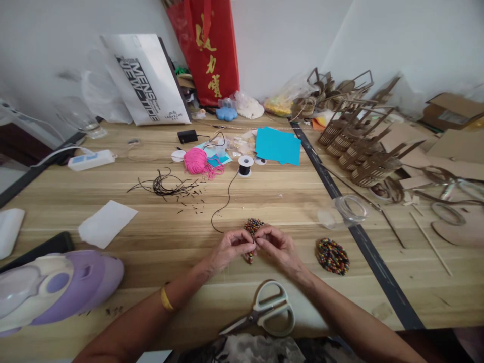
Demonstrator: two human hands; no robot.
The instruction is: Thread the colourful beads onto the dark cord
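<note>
In the head view, the step looks like fingertip work on thin black cord (229, 194) at a bunch of small, round multicoloured beads (252, 224), beneath the hands on the pale wood-grain counter (295, 201); left hand (234, 244) and right hand (279, 247) each seem to pinch cord between thumb and finger; the next move probably needs a steady, fine grip; white-handled metal scissors (260, 312) lie nearer the body; a tall red bag (223, 50) stands by the white wall (287, 40).

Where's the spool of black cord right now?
In the head view, the spool of black cord stands on the table near the picture's centre, beyond the left hand and right hand, right of the pink yarn, left of the blue sheets.
</note>
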